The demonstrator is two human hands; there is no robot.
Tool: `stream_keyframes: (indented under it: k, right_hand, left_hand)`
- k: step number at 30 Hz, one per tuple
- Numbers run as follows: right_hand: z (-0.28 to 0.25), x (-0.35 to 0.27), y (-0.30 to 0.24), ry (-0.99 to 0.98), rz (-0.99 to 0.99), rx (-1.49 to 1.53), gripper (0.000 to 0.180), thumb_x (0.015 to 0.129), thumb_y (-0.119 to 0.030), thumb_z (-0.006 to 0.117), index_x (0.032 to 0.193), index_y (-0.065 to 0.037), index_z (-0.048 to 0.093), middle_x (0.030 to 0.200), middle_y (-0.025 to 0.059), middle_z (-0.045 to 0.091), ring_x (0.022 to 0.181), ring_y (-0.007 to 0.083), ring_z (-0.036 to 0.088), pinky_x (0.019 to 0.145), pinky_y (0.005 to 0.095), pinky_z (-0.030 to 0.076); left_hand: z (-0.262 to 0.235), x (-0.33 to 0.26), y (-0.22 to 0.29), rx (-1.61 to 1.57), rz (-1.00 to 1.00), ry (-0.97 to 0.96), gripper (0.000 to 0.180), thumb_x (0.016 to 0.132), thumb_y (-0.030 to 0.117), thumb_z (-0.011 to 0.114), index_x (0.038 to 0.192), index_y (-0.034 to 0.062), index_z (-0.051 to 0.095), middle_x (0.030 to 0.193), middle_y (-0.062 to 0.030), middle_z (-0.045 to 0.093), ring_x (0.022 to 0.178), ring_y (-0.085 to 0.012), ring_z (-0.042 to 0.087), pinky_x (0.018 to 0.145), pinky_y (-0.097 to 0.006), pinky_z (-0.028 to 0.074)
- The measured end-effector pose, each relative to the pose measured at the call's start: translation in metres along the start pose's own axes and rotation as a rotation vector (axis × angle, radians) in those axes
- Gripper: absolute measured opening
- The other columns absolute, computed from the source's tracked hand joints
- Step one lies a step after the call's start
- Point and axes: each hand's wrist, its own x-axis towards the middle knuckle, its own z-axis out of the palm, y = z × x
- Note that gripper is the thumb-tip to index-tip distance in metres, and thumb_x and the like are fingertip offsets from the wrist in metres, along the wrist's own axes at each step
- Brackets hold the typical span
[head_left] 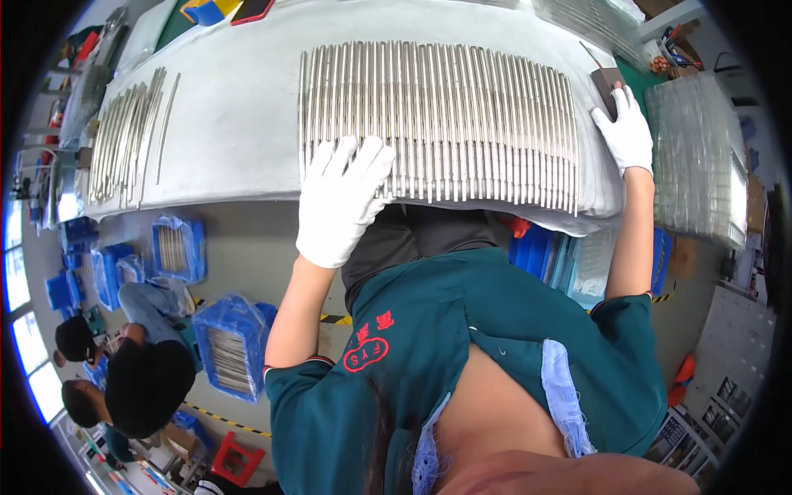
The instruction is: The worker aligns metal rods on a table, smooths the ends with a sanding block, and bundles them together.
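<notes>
1. The metal rods [441, 120] lie side by side in one long row on the white cloth [239, 124] that covers the table. They sit close together like a fence, so each one can be seen.

2. The left hand [340, 198] wears a white glove. It lies flat and wide open on the near ends of the rods, fingers spread. It grips nothing. It looks like it presses down so the rods do not roll.

3. The right hand [625, 128] also wears a white glove. It is at the right end of the row, and its fingers curl around a small dark block [606, 80]. The block sits against the last rods, maybe to keep the row snug. A thin stick pokes up from the block, but I cannot tell what it is.

4. A smaller bunch of rods [128, 136] lies far off at the left end of the cloth. These are looser and a bit fanned out.

5. Clear plastic packs [697, 157] are stacked past the right hand.

6. Down on the floor are blue bins [231, 346] lined with plastic bags, and more rods rest inside them. Two people [136, 371] crouch beside the bins.
</notes>
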Motion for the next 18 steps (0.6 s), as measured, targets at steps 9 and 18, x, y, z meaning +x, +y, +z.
stream_keyframes:
  k: [9, 18]
  right_hand:
    - [-0.018, 0.026, 0.004, -0.286, 0.232, -0.053, 0.065, 0.082, -0.044, 0.053, 0.139, -0.017, 0.037, 0.138, 0.0103, 0.043, 0.119, 0.0299, 0.049, 0.098, 0.0375, 0.040]
    - [-0.066, 0.001, -0.110, -0.205, -0.214, 0.683, 0.053, 0.082, -0.034, 0.064, 0.129, -0.012, 0.052, 0.124, 0.0104, 0.057, 0.109, 0.0231, 0.057, 0.095, 0.0322, 0.042]
  left_hand:
    - [0.005, -0.005, -0.005, -0.048, 0.041, 0.038, 0.055, 0.066, 0.031, 0.069, 0.116, 0.0107, 0.058, 0.115, -0.0065, 0.058, 0.106, -0.0282, 0.051, 0.095, -0.043, 0.037]
    - [0.009, -0.005, -0.006, -0.045, 0.068, 0.112, 0.051, 0.069, 0.038, 0.068, 0.113, 0.0150, 0.062, 0.113, -0.0078, 0.059, 0.101, -0.0293, 0.053, 0.092, -0.044, 0.040]
